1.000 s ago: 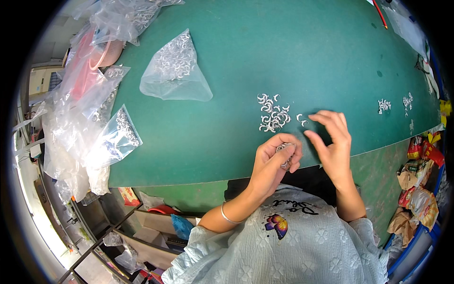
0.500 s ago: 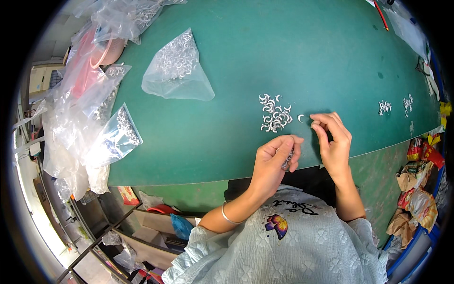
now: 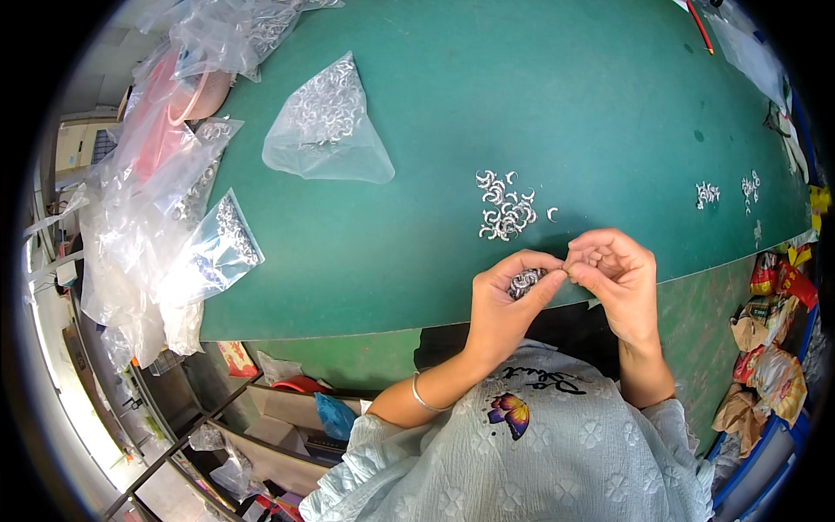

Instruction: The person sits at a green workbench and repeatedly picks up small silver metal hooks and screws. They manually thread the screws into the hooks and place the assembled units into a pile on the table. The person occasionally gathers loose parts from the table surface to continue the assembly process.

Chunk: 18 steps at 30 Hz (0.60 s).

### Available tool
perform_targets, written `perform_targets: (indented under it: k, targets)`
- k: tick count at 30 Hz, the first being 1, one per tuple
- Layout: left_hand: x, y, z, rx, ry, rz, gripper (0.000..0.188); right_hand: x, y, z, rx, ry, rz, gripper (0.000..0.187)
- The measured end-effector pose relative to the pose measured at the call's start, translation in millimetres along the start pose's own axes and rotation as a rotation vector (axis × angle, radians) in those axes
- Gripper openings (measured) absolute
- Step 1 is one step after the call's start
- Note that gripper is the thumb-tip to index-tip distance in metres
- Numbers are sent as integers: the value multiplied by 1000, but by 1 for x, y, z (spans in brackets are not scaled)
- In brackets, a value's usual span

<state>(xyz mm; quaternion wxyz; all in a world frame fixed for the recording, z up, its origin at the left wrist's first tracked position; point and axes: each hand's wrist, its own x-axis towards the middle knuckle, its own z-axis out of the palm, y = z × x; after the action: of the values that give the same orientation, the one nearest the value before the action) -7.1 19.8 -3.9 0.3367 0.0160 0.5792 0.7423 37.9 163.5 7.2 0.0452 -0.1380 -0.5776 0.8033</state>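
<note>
My left hand (image 3: pixel 513 300) is closed around a small bunch of silvery curved metal pieces (image 3: pixel 525 283), which shows between thumb and fingers. My right hand (image 3: pixel 616 277) is pinched, its thumb and index fingertips meeting the left fingertips. Whatever sits between those fingertips is too small to make out. Just beyond both hands, a loose pile of silvery crescent-shaped metal pieces (image 3: pixel 506 209) lies on the green table (image 3: pixel 435 96). One single crescent piece (image 3: pixel 552 214) rests apart at the pile's right.
A clear bag of metal pieces (image 3: pixel 326 122) lies at the upper left, a smaller bag (image 3: pixel 228 244) nearer the left edge. Beside them are crumpled plastic bags (image 3: pixel 122 252) and a pink basket (image 3: pixel 207 96). Small clusters of pieces (image 3: pixel 708 195) lie far right. Wrappers (image 3: pixel 770 383) fill the right side.
My right hand has come toward me and left, and its fingertips now meet the left hand's. The left hand has turned, showing more of the pieces in it.
</note>
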Motion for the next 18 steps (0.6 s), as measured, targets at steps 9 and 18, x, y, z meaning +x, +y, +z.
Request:
perform_targets:
  k: [9,18]
  targets:
    - [5,-5,-3,-512,-139,-143,14,5,6,4,-87,118,-98,16]
    - [7,-7,-7,-710,-227,-177,12,33,16,3,-1159,167,-448,19]
